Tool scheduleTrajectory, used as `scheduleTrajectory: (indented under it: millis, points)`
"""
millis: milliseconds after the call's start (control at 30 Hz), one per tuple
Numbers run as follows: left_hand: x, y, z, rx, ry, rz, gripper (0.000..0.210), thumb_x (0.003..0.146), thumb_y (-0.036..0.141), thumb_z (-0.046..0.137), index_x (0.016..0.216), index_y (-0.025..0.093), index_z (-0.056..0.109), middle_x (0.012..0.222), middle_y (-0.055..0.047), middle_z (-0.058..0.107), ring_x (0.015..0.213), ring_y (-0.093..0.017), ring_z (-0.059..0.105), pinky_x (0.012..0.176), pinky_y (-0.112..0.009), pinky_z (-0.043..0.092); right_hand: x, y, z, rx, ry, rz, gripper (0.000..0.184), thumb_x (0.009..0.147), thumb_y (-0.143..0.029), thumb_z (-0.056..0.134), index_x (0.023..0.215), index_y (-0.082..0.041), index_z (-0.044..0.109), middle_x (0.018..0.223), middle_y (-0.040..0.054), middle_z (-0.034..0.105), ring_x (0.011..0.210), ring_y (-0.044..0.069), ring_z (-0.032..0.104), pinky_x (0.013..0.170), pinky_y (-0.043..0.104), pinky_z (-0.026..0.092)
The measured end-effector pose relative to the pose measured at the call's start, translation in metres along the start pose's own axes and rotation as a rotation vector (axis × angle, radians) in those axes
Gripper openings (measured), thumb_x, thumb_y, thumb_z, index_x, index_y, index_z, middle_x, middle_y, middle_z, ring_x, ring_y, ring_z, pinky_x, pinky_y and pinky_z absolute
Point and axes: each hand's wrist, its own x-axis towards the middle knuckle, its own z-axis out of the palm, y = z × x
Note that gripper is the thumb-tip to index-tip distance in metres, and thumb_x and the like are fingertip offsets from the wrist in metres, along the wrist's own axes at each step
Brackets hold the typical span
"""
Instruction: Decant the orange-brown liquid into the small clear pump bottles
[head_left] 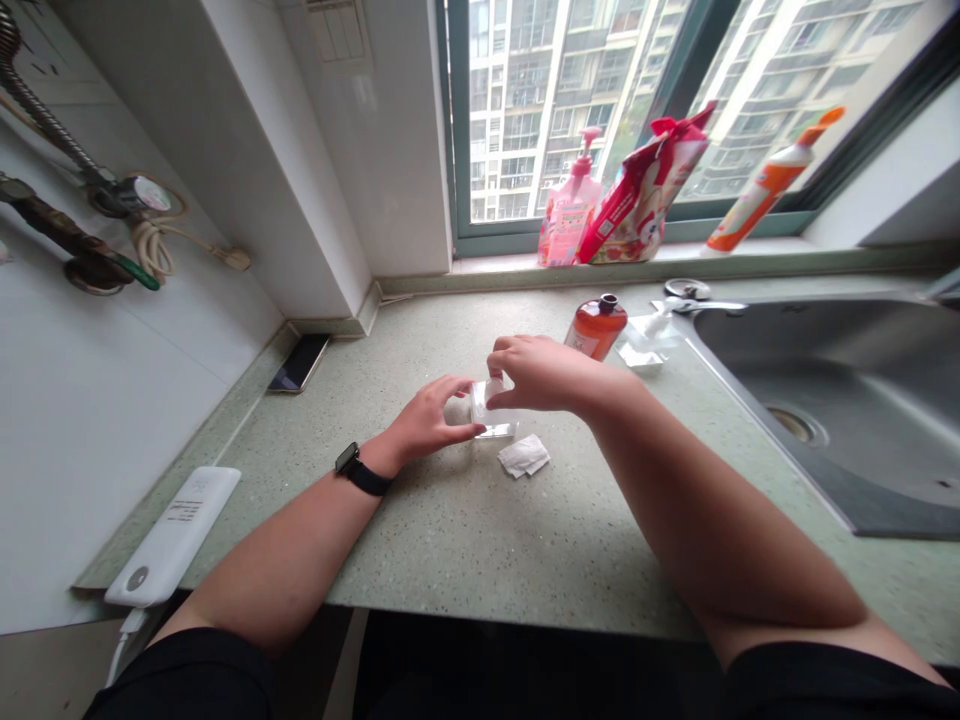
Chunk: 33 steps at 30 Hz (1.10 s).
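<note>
On the counter (420,530), a clear squarish container (495,418) stands between my two hands. My left hand (424,422), with a black watch on its wrist, grips the container's left side between thumb and fingers. From above, my right hand (544,372) pinches the container's narrow top; its fingertips hide part of it, so I cannot tell whether a cap is there. Just in front lies a folded white tissue (524,456). Behind my right hand is an uncapped bottle (600,326) of orange-brown liquid, and right of it a clear pump piece (658,324) near white, clear-edged material.
A metal sink (862,370) takes up the right side. On the windowsill stand a pink pump bottle (568,220), a red bag (645,190) and an orange-white bottle (761,198). A phone (300,362) and a white power bank (176,535) lie at left.
</note>
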Motion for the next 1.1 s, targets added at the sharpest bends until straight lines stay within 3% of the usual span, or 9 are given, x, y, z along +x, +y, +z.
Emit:
scheduleTrajectory:
  millis: [100, 233, 333, 500, 700, 900, 1100]
  points:
    - [0.0, 0.0, 0.0, 0.002, -0.001, 0.001, 0.061, 0.086, 0.057, 0.081, 0.135, 0.024, 0.064, 0.125, -0.009, 0.07, 0.116, -0.031, 0.068, 0.106, -0.049, 0.053, 0.001, 0.0, 0.003, 0.002, 0.009, 0.014, 0.038, 0.087, -0.052, 0.078, 0.108, -0.02, 0.078, 0.116, 0.013, 0.073, 0.102, 0.029, 0.068, 0.083, 0.037, 0.048]
    - [0.0, 0.002, -0.001, 0.009, -0.011, 0.006, 0.062, 0.087, 0.06, 0.08, 0.135, 0.024, 0.063, 0.125, -0.009, 0.071, 0.116, -0.031, 0.067, 0.105, -0.049, 0.053, -0.001, 0.005, 0.005, 0.081, 0.035, -0.065, 0.037, 0.086, -0.033, 0.079, 0.121, -0.025, 0.075, 0.12, 0.0097, 0.072, 0.105, 0.027, 0.068, 0.086, 0.036, 0.048]
    - [0.001, 0.002, -0.001, 0.011, -0.009, 0.013, 0.06, 0.087, 0.058, 0.08, 0.133, 0.023, 0.064, 0.123, -0.009, 0.071, 0.115, -0.03, 0.068, 0.105, -0.048, 0.053, -0.002, 0.007, 0.004, 0.107, 0.039, -0.112, 0.029, 0.088, -0.023, 0.073, 0.116, -0.026, 0.078, 0.12, 0.0082, 0.072, 0.105, 0.025, 0.068, 0.088, 0.035, 0.048]
    - [0.0, 0.0, 0.001, -0.003, 0.005, 0.012, 0.06, 0.086, 0.056, 0.081, 0.134, 0.024, 0.063, 0.123, -0.009, 0.071, 0.114, -0.03, 0.069, 0.106, -0.048, 0.053, 0.0, 0.001, 0.003, 0.04, 0.048, -0.102, 0.018, 0.088, -0.028, 0.075, 0.104, -0.021, 0.08, 0.115, 0.0094, 0.073, 0.103, 0.026, 0.068, 0.083, 0.035, 0.049]
    - [0.0, -0.001, 0.001, -0.001, 0.013, 0.026, 0.059, 0.087, 0.055, 0.081, 0.133, 0.023, 0.063, 0.122, -0.009, 0.071, 0.114, -0.03, 0.069, 0.106, -0.047, 0.053, 0.001, -0.004, 0.003, 0.016, 0.041, -0.037, 0.023, 0.087, -0.037, 0.078, 0.105, -0.022, 0.08, 0.114, 0.0104, 0.074, 0.101, 0.028, 0.069, 0.076, 0.035, 0.047]
    - [0.001, -0.001, 0.001, 0.015, 0.009, 0.029, 0.06, 0.087, 0.056, 0.081, 0.134, 0.024, 0.063, 0.122, -0.009, 0.072, 0.113, -0.029, 0.069, 0.104, -0.047, 0.054, -0.002, 0.003, 0.003, 0.074, 0.048, -0.088, 0.021, 0.085, -0.022, 0.074, 0.105, -0.024, 0.081, 0.116, 0.0085, 0.074, 0.098, 0.024, 0.069, 0.077, 0.034, 0.047]
    - [0.001, -0.002, 0.003, 0.067, 0.056, 0.028, 0.057, 0.082, 0.058, 0.084, 0.123, 0.023, 0.065, 0.117, -0.008, 0.073, 0.111, -0.03, 0.069, 0.101, -0.047, 0.053, -0.001, -0.003, 0.004, 0.014, 0.072, -0.086, 0.015, 0.086, -0.023, 0.074, 0.099, -0.021, 0.081, 0.113, 0.0094, 0.075, 0.102, 0.026, 0.068, 0.077, 0.035, 0.047]
